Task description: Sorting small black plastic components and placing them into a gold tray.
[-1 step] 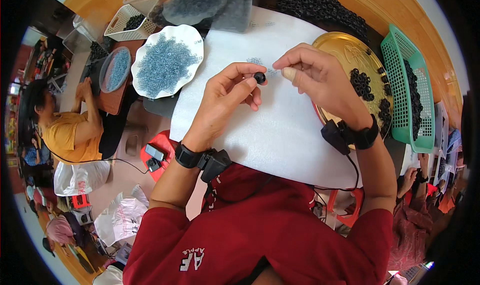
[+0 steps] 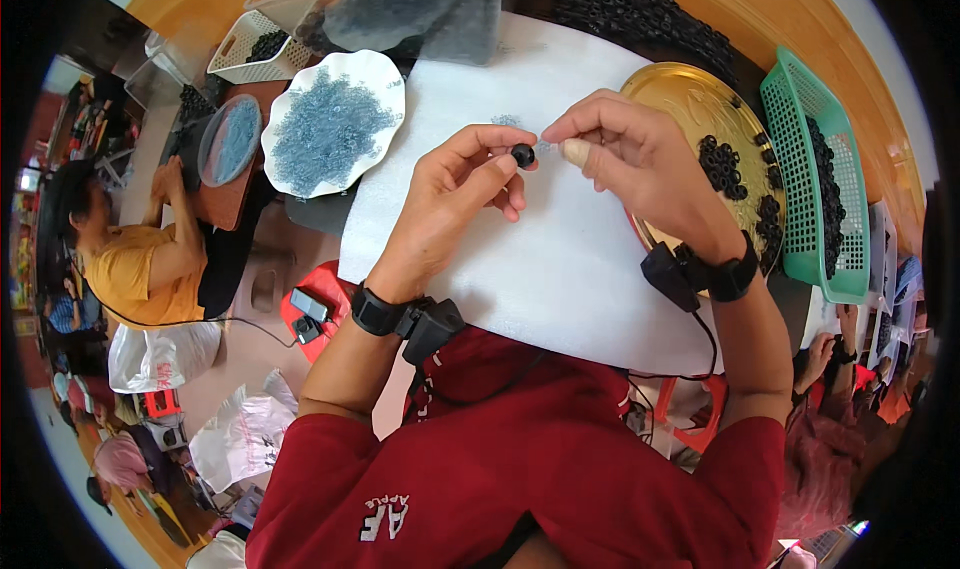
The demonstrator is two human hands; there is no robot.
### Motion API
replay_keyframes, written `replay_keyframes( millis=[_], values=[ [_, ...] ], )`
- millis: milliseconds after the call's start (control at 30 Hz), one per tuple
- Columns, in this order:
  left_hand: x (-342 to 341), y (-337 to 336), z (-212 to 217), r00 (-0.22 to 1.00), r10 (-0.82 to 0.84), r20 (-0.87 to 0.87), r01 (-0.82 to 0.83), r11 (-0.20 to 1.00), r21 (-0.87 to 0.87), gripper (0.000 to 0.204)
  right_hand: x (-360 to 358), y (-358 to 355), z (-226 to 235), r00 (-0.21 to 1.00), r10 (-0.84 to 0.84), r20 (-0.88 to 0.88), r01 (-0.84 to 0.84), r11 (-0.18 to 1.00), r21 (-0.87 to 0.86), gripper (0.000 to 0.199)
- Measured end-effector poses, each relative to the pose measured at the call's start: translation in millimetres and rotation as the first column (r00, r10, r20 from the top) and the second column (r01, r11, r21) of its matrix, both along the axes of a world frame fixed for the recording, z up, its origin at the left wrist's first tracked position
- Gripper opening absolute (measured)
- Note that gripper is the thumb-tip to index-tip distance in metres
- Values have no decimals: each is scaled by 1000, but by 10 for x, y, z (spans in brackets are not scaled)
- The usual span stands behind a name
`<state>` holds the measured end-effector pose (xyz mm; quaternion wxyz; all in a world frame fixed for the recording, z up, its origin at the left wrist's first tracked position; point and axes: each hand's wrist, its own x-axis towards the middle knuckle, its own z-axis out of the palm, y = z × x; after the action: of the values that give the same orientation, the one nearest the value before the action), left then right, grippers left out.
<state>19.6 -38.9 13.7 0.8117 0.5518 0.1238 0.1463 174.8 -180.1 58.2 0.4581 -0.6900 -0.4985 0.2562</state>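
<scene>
Above the white work sheet (image 2: 480, 259), my left hand (image 2: 450, 194) pinches a small round black ring-shaped part (image 2: 523, 155) between thumb and forefinger, its other fingers curled behind. Close by on the right, my right hand (image 2: 635, 164) has its thumb and forefinger nearly together at the tips, beside the black part. Whatever lies between them is too small to make out. A little pile of tiny clear-bluish pieces (image 2: 507, 122) sits on the sheet just beyond the fingertips.
On the left stands a scalloped white plate (image 2: 393, 81) of clear-bluish pieces. A gold tray (image 2: 660, 84) and a green basket (image 2: 850, 279) hold black rings at right. A clear plastic bin (image 2: 480, 34) and heaped black rings (image 2: 640, 19) line the back. A person in yellow (image 2: 145, 269) sits at left.
My right fingertips have come slightly nearer to the black part in my left hand. Otherwise hardly anything differs.
</scene>
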Motion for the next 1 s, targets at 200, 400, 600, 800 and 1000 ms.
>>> replay_keyframes(
  millis=[200, 400, 600, 800, 1000],
  values=[
    [114, -103, 48, 999, -33, 37, 31, 998, 49, 25, -110, -151, 66, 969, -77, -234, 78, 997, -7, 16],
    [216, -183, 107, 992, -113, 59, 114, 993, -3, 25, -104, -313, 116, 955, -125, -270, 139, 990, 33, 15],
    [342, -249, 160, 958, -251, 139, 278, 930, -240, 24, -52, -500, 216, 928, -146, -343, 189, 977, 95, 14],
    [459, -385, 184, 938, -302, 172, 340, 901, -269, 23, -83, -631, 254, 937, -158, -310, 221, 958, 181, 14],
    [552, -487, 237, 947, -291, 136, 306, 946, -105, 22, -36, -766, 231, 963, -210, -168, 241, 950, 199, 14]
  ],
)
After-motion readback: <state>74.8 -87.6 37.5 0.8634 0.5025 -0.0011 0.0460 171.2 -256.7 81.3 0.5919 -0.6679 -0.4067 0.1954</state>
